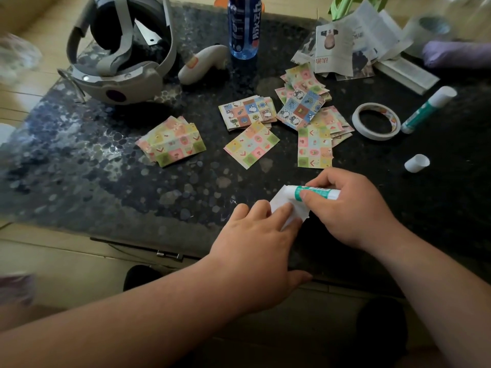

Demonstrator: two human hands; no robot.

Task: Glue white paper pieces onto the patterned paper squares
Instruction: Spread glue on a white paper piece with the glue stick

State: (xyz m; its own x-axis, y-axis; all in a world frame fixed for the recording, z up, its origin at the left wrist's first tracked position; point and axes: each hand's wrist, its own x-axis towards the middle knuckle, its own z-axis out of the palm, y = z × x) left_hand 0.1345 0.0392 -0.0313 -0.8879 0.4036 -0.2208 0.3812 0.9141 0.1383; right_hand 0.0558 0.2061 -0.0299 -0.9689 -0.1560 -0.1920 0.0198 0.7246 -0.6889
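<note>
Right hand: fingers curled, gripping glue stick, tip on white paper.
Left hand: fingers flat, spread, pinning the paper to table.
Patterned squares: piles mid-table.
Cap: loose, apparently the stick's.
Bottle: contents unclear.

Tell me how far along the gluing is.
Done: nothing I can confirm; no patterned squares show white pieces glued on. In hand: the right hand rubs a glue stick on a white paper piece pinned by the left hand. Left: sticking it down, then the other squares.
</note>
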